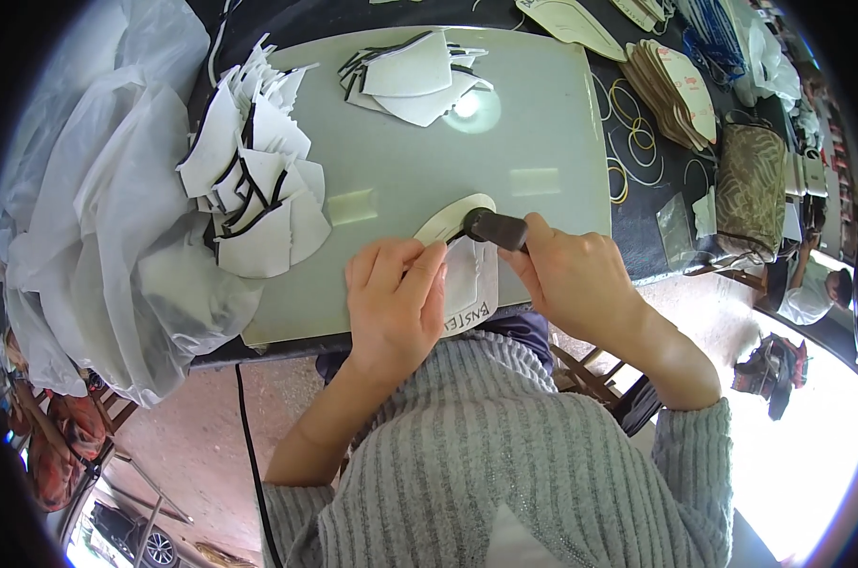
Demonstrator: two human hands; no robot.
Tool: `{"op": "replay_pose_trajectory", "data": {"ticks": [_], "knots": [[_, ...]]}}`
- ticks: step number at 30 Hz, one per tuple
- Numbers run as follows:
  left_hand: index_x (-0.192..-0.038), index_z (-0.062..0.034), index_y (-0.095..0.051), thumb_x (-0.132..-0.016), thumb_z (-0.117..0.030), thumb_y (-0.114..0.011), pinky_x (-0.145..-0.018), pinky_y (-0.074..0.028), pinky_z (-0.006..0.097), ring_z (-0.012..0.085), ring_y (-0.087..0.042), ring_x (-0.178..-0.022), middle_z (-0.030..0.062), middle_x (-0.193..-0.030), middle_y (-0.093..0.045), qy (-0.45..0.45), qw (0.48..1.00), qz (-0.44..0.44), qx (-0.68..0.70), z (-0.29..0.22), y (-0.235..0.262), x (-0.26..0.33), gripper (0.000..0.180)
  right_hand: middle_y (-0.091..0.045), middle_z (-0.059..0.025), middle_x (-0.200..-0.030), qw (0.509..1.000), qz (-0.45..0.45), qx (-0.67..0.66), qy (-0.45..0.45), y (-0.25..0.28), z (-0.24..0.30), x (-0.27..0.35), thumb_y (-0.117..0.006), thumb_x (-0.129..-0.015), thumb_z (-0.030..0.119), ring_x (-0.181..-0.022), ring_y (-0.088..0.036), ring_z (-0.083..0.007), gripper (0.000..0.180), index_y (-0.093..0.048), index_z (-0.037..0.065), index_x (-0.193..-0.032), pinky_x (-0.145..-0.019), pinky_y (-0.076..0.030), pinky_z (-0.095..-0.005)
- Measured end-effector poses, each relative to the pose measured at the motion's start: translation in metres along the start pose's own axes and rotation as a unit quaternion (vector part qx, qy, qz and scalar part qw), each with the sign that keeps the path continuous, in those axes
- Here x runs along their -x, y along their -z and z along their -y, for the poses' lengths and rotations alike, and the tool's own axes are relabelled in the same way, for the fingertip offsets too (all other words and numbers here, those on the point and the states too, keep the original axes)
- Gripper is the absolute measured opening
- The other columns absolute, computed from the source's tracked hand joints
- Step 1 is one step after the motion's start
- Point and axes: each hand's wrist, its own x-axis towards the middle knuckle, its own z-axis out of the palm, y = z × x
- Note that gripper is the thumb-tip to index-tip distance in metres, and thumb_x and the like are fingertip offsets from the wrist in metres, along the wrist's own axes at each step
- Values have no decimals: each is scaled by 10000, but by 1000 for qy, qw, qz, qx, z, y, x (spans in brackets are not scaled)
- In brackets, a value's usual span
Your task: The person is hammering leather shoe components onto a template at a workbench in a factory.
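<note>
Near the front edge of the grey-green board (372,312) lies a cream, curved template (486,312) with dark handwriting on it. On the template is a white cut piece (460,275) with a black strip along its upper edge. My left hand (391,293) is closed at the left of this piece, thumb and fingers pressed together at its black edge. My right hand (575,275) grips a dark hammer (501,230). The hammer's round black end sits over the strip, just beside my left fingertips. Whether it touches the strip, I cannot tell.
White black-edged pieces lie in a large pile (268,208) at left and a smaller stack (415,76) at the back. Clear plastic bags (97,189) hang over the left side. At right are stacked templates (675,90), loose cords (637,142) and a patterned pouch (751,185).
</note>
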Motion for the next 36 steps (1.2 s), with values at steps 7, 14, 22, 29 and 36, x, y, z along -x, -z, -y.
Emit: {"op": "replay_pose_trajectory", "data": {"ticks": [7,14,22,29,36], "knots": [[-982,-19,-713,-799,25,-683,-749,-464,365,272,-576,-869,60,-899,-626,-35,999,11,-5,4,1,-1,191,-563,-91,-531,1000,22,16,-8,-5,-2,0,-555,-986,351,-443,-605,-293,365,-468,35,-826,-408,-472,-395],[-1012,-34,-692,-781,-17,-712,-741,-457,366,268,-569,-843,73,-907,-628,15,999,4,37,0,-1,-7,232,-571,-101,-539,1000,4,0,-10,-10,-6,3,-560,-984,343,-451,-611,-299,359,-472,30,-832,-418,-481,-397],[-872,-71,-606,-799,-63,-699,-726,-394,379,254,-544,-793,46,-820,-573,-25,993,18,-113,0,-21,-25,118,-586,-110,-555,999,3,-27,-25,-10,-8,-1,-552,-987,346,-489,-629,-327,361,-476,24,-841,-444,-495,-414],[-928,-55,-648,-808,-19,-686,-729,-406,370,249,-549,-801,48,-853,-592,-16,999,22,-33,3,-11,-17,131,-594,-116,-562,1000,-6,-22,-21,-11,-10,0,-543,-991,355,-496,-634,-326,370,-474,25,-839,-448,-498,-410],[-1043,-24,-705,-750,31,-704,-749,-452,376,251,-570,-844,47,-922,-599,-86,994,31,-64,2,-6,-7,298,-596,-126,-566,999,-1,-36,-9,-6,-11,-2,-548,-990,342,-484,-621,-325,362,-475,27,-827,-439,-488,-411]]}}
